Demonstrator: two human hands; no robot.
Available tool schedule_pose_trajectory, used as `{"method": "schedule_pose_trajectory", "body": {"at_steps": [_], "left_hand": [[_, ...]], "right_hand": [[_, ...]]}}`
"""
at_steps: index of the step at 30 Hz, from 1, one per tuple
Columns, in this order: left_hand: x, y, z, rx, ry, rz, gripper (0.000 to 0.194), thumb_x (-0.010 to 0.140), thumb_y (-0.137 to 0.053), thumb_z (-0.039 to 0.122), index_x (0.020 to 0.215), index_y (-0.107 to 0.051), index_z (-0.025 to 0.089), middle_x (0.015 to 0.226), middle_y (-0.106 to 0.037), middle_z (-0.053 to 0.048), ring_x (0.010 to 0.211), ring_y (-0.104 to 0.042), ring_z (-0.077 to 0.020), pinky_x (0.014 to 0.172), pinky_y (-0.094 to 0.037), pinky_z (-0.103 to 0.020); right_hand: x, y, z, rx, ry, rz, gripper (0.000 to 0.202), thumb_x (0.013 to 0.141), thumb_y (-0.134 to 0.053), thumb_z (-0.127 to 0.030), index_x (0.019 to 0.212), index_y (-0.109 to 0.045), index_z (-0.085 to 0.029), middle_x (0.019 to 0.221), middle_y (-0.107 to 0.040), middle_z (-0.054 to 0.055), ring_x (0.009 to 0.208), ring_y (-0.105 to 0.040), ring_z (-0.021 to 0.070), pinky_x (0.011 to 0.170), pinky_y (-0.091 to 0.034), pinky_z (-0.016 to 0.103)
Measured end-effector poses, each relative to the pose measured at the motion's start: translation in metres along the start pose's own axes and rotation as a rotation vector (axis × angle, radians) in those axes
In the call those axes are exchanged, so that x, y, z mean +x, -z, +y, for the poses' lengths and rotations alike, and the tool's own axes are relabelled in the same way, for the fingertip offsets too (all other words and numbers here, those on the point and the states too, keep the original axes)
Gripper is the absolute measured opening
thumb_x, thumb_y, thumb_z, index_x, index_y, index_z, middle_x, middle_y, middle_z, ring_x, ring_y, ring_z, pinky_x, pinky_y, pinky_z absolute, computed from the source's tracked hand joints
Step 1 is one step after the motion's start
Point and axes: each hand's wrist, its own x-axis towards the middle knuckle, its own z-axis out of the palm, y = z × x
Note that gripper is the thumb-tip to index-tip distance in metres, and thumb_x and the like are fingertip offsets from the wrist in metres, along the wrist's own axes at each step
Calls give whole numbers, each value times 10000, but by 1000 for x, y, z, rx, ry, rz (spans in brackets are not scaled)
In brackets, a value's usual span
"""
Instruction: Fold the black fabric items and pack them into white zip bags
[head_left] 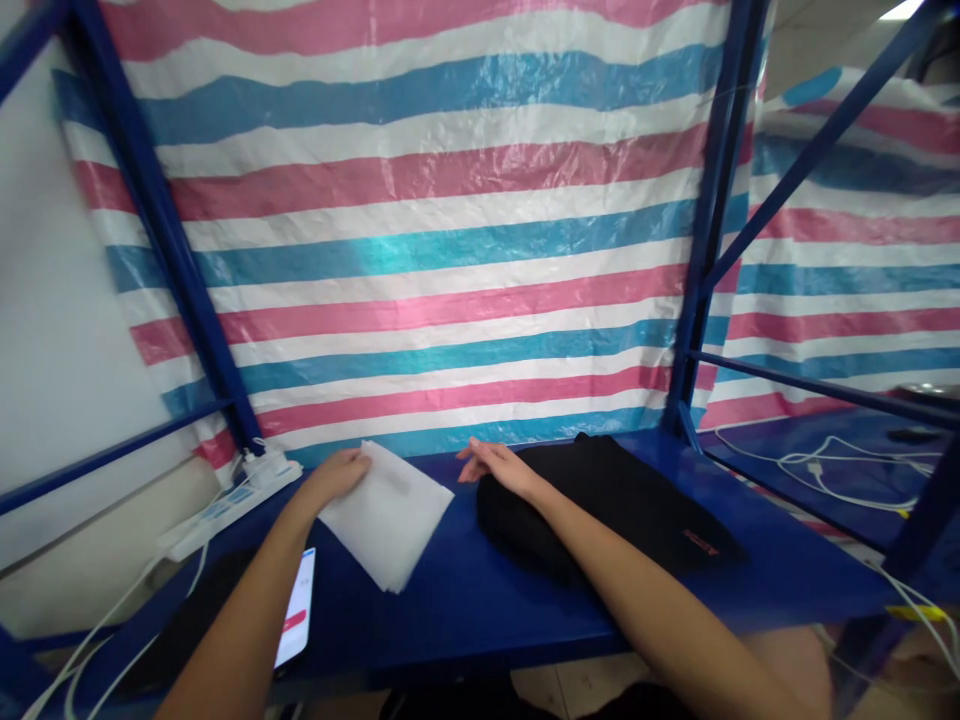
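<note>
My left hand [342, 474] grips the upper left edge of a folded, whitish, slightly see-through sheet or pouch [394, 515], its thumb on top. The sheet is tilted over the blue shelf [450, 620]; whether its lower corner touches the surface I cannot tell. My right hand [495, 465] has its fingers stretched out toward the left and holds nothing. It hovers at the left end of a folded black cloth item [630, 500] with a small red mark near its right corner. Beneath my left forearm lies a phone [298, 610] with a lit screen, partly covered.
A white power strip [225, 510] with plugs and cables lies at the left edge. Blue metal posts [709, 220] frame the shelf, with a striped plastic sheet [450, 240] behind. Dark cloth [187, 630] lies lower left. White cables [817, 465] rest on the right-hand shelf.
</note>
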Motion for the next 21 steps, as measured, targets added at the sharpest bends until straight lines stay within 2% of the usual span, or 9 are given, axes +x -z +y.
{"method": "schedule_pose_trajectory", "body": {"at_steps": [3,6,7,9,12,15,16,18,21], "left_hand": [[16,-17,7,137,19,-287,141,651,-680,327,560,-603,254,548,-622,16,570,-619,-231,591,-515,-309],[19,-50,14,272,3,-446,91,596,-714,337,585,-658,266,599,-670,8,646,-668,-271,667,-554,-349],[16,-63,16,314,-11,-465,90,590,-721,336,642,-710,265,676,-724,-16,726,-705,-300,732,-570,-374],[9,-87,21,392,-51,-448,276,621,-732,345,871,-806,254,999,-815,-100,1032,-735,-374,954,-552,-452],[-9,-114,31,500,-86,-386,546,785,-681,425,1292,-763,239,1503,-645,-202,1437,-531,-461,1202,-330,-649],[-32,-126,37,578,-57,-383,644,926,-550,614,1449,-688,263,1637,-518,-221,1538,-378,-550,1183,-128,-843],[-39,-128,37,606,-34,-391,694,935,-516,686,1475,-674,279,1665,-489,-212,1561,-320,-576,1165,-71,-877],[-54,-130,34,661,27,-422,785,926,-487,775,1555,-602,321,1736,-394,-168,1598,-199,-600,1143,-9,-908],[-71,-133,22,703,48,-444,805,971,-431,752,1670,-429,353,1791,-274,-110,1631,-141,-554,1167,-56,-889]], "right_hand": [[5,2,7,32,-36,29,808,877,-521,-942,1046,-736,-182,819,-809,88,765,-751,242,852,-600,406],[7,1,12,36,-37,34,780,901,-519,-920,1047,-724,-183,810,-808,86,754,-751,238,829,-603,399],[6,0,12,22,-38,31,773,916,-502,-913,1047,-719,-183,808,-806,86,750,-749,239,820,-602,400],[4,-2,9,-48,-20,39,762,963,-440,-888,1051,-715,-184,809,-801,89,753,-744,243,805,-598,399],[-4,3,-9,-370,115,129,690,1035,-401,-803,1055,-732,-197,871,-800,94,826,-738,256,836,-571,389],[-20,22,-34,-828,208,231,586,1052,-467,-731,1109,-750,-222,956,-799,106,937,-730,288,878,-525,392],[-26,31,-40,-941,164,210,576,1040,-494,-735,1114,-754,-226,966,-799,112,945,-733,300,866,-519,392],[-35,47,-43,-1092,-37,82,588,995,-553,-767,1019,-770,-221,942,-803,131,911,-750,321,810,-522,388],[-35,59,-29,-1274,-293,-6,584,974,-605,-745,1054,-774,-192,1044,-813,191,958,-771,376,807,-543,415]]}}
